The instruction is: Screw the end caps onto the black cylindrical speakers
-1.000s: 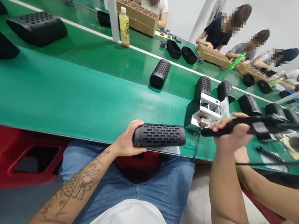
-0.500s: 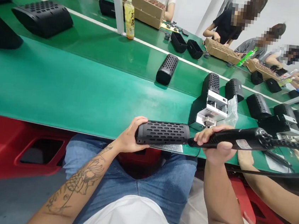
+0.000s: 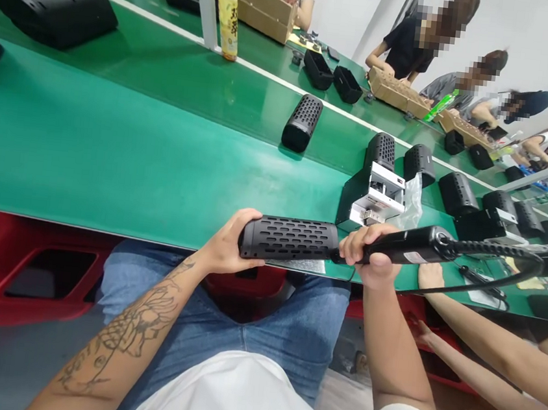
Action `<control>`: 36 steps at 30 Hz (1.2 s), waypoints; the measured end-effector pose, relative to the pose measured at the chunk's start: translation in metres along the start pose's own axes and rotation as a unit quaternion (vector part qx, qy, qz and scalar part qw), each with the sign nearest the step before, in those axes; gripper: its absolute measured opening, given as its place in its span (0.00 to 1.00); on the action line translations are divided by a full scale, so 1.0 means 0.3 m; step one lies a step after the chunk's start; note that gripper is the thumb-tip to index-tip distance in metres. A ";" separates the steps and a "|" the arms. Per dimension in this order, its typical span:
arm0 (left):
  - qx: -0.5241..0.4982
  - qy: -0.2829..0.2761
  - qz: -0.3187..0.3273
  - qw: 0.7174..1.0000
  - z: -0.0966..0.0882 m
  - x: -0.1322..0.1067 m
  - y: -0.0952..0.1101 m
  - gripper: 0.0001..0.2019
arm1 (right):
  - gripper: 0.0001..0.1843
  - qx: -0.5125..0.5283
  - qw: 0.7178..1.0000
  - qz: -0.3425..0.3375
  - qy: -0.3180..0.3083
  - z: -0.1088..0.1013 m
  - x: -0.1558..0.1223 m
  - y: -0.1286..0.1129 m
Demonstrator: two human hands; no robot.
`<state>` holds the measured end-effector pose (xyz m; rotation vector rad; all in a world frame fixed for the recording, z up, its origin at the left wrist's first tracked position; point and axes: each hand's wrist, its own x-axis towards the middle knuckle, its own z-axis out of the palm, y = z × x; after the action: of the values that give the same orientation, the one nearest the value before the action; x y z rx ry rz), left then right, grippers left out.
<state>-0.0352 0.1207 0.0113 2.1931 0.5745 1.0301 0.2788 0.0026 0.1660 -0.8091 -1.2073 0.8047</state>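
My left hand [image 3: 231,243] is wrapped round the left end of a black slotted housing [image 3: 290,239], which looks like a speaker case and lies sideways at the table's front edge. In my right hand [image 3: 371,251] is a black corded electric screwdriver [image 3: 409,246], held level. Its tip meets the right end of the housing; the exact contact point is hidden by my fingers. Under the housing a silvery sheet [image 3: 309,265] sticks out a little. Just behind my right hand stands a black and silver screw feeder [image 3: 375,199].
On the green table [image 3: 113,149] several more black housings stand, one at mid-table [image 3: 302,123]. A yellow-labelled bottle [image 3: 228,17] stands beside a white post. A co-worker's arms [image 3: 475,337] reach in from the right. The screwdriver's cable [image 3: 504,252] trails right. Other people work across the table.
The whole view has shifted, so things appear further left. Both hands keep their hold, with the screwdriver still at the housing's end. More of the co-worker's arms shows at right.
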 end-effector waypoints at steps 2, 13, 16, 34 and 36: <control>0.009 -0.010 -0.004 1.000 -0.004 0.002 0.005 0.53 | 0.24 0.016 1.000 -0.003 -0.019 -0.006 0.005 0.003; 0.018 -0.035 0.005 0.999 -0.031 0.022 0.020 0.53 | 0.23 -0.006 0.999 -0.026 0.030 -0.046 0.015 -0.042; 0.011 -0.040 0.010 0.999 -0.016 0.036 0.020 0.55 | 0.24 -0.079 0.977 -0.110 0.164 -0.162 0.121 -0.069; -0.012 -0.009 0.020 1.000 0.047 0.030 0.009 0.58 | 0.22 -0.090 0.968 -0.151 0.179 -0.158 0.127 -0.086; -0.020 -0.011 0.017 1.000 0.047 0.034 0.012 0.57 | 0.21 -0.056 0.980 -0.155 0.112 -0.062 0.090 -0.114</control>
<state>-0.0175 0.1192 0.0121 2.1830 0.5058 1.0256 0.3049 0.0076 0.2052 -0.7562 -1.1470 0.3845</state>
